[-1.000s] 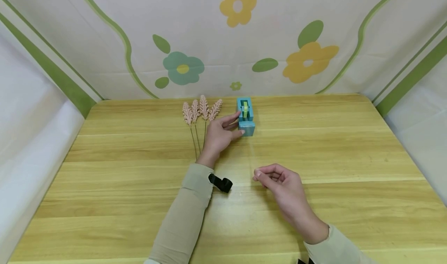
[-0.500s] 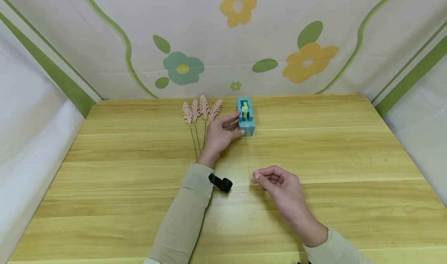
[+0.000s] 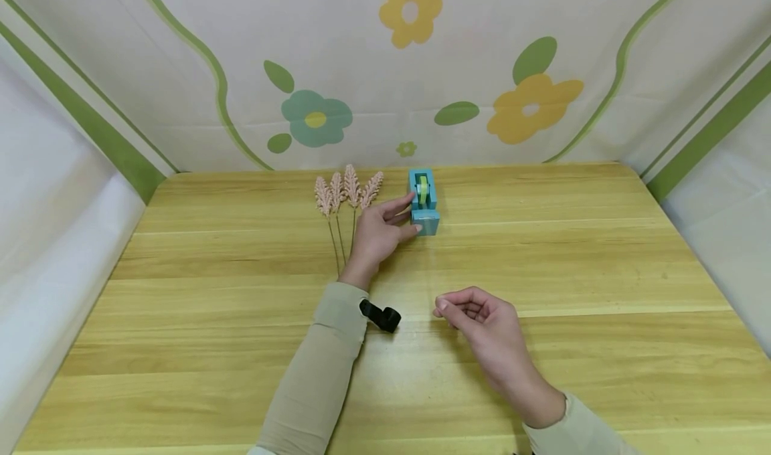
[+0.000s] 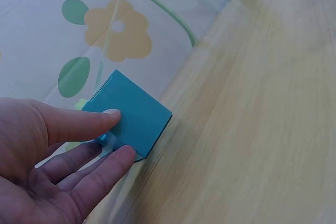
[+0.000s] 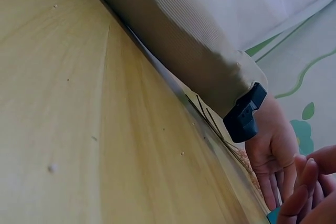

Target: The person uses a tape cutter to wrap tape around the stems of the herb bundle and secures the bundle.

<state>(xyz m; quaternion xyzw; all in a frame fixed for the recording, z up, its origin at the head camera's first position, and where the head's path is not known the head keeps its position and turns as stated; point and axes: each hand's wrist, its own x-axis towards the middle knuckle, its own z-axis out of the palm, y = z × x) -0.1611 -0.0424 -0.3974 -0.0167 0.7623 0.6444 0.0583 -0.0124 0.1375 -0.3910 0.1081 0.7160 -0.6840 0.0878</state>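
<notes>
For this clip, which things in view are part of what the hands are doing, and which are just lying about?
In the job:
tape dispenser, held by the left hand
roll of tape, set in the dispenser
faint clear strip, apparently tape pinched by the right hand

Apparently just lying about:
pink flowers, in neither hand's grip
table and patterned cloth, only the setting

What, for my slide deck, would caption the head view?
Left fingers grip the dispenser beside pink flowers; right fingers pinch its faint, clear tape.
</notes>
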